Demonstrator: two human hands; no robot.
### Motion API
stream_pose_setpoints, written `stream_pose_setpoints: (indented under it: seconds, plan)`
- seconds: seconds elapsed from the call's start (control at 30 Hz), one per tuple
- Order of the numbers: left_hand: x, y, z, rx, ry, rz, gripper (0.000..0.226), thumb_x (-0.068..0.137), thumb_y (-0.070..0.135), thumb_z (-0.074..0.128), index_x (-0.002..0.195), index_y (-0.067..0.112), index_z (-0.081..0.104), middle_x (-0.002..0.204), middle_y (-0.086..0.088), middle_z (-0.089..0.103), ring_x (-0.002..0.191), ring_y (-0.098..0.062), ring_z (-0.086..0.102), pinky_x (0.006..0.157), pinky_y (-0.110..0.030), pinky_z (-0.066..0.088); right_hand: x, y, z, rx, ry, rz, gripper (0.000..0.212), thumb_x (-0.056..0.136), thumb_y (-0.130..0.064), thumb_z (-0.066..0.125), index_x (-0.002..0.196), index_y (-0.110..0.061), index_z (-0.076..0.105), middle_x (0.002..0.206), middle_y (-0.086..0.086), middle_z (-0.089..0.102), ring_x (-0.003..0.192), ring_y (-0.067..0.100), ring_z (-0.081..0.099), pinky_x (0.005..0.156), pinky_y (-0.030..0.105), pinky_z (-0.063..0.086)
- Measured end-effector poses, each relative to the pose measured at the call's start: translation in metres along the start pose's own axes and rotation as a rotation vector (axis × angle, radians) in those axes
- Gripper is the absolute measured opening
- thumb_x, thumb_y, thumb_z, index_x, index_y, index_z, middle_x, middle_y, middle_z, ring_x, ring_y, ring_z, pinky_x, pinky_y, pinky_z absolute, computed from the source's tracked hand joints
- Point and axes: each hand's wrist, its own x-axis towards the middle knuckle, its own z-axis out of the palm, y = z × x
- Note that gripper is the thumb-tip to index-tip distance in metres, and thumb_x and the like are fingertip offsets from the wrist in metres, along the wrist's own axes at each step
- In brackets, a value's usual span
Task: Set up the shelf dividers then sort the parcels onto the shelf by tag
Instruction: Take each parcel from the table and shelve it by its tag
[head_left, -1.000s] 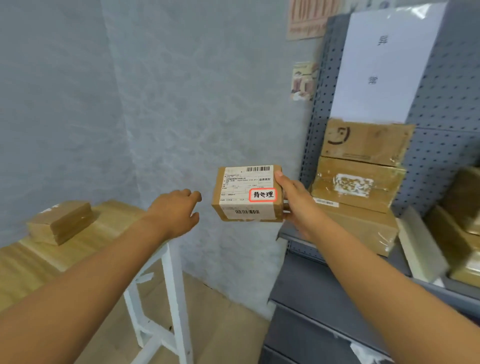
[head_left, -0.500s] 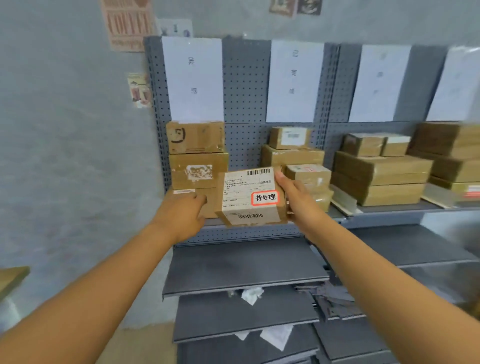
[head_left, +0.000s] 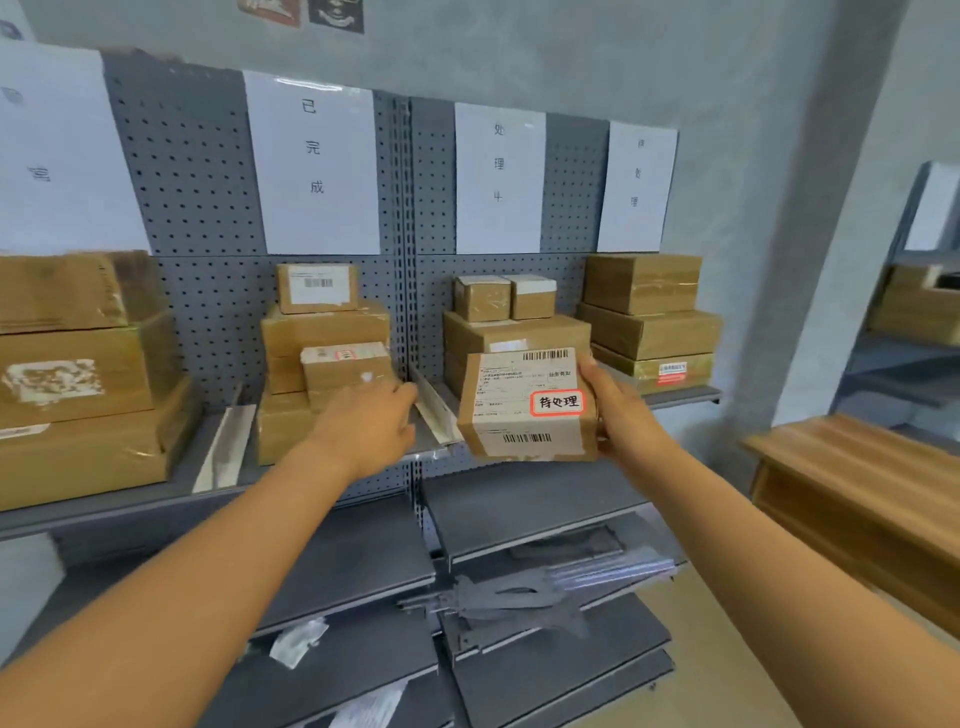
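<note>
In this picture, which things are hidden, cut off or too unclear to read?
Head view:
- Small print on the held parcel: too small to read.
- Fingers of the right hand: hidden behind the parcel.
- Leftmost paper sign: cut off by the left edge and blurred.
- Fingertips of the left hand: blurred.
- Stack behind the parcel: lower part hidden.

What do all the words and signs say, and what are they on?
"待处理": red-framed tag on the parcel in the right hand.
"已完成": second sheet.
"处理中": third sheet, last sign faint.
"待处理": fourth sheet, faint.
Leftmost sheet, shipping labels, barcodes: too blurred.
</note>
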Motion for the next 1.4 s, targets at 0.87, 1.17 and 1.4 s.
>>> stream_pose_setpoints:
  seconds: [0.87, 1.17, 1.4]
  plan:
    - [0.358, 0.157, 0.104, -0.028, 0.066, 0.109, 0.033, 0.097, 0.032, 0.048, 0.126, 0.018, 0.053, 0.118, -0.004, 0.06, 0.106, -0.025, 0.056, 0.077, -0.035, 0.045, 0.289, 0.051, -0.238, 0.112, 0.099, -0.025, 0.055, 0.085, -0.078, 0.044, 0.11, -0.037, 0.072, 0.096, -0.003, 0.079, 0.092, 0.022, 0.075, 0.079, 0.042, 0.062]
    - [0.443, 0.244, 0.137, 0.04, 0.021, -0.039, 0.037, 0.099, 0.035, 0.048, 0.131, 0.017, 0.051, 0.118, -0.006, 0.059, 0.108, -0.026, 0.056, 0.084, -0.039, 0.05, 0.388, 0.064, -0.344, 0.064, -0.093, -0.088, 0.046, 0.099, -0.065, 0.031, 0.113, -0.042, 0.069, 0.102, -0.006, 0.078, 0.094, 0.017, 0.075, 0.076, 0.036, 0.06]
    - [0.474, 0.272, 0.146, 0.085, -0.002, -0.149, 0.039, 0.098, 0.036, 0.049, 0.133, 0.02, 0.05, 0.121, -0.004, 0.06, 0.109, -0.024, 0.057, 0.083, -0.037, 0.05, 0.453, 0.049, -0.373, 0.086, -0.227, -0.083, 0.048, 0.1, -0.063, 0.032, 0.106, -0.038, 0.072, 0.102, 0.001, 0.078, 0.1, 0.025, 0.072, 0.091, 0.045, 0.058]
